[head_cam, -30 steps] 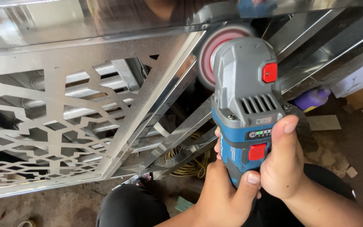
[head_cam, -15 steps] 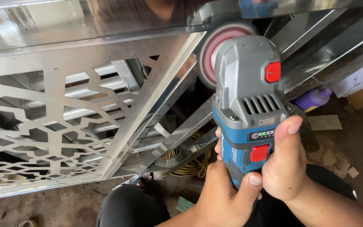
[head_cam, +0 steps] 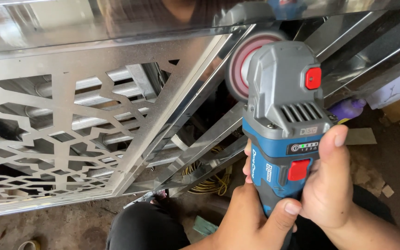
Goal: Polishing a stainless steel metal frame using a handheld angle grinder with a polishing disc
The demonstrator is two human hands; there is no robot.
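Head view: I see both hands, left (head_cam: 248,222) and right (head_cam: 327,185), wrapped tight around a blue-grey grinder (head_cam: 283,125), its disc (head_cam: 241,65) against a steel panel (head_cam: 93,134) frame.

a metal workshop: cut-pattern steel panel (head_cam: 61,139), polished steel bars (head_cam: 209,153), angle grinder (head_cam: 281,120), dusty floor (head_cam: 47,227).

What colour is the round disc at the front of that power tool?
The disc is pinkish-red in the middle with a grey outer rim, best seen in the head view, beside the grinder.
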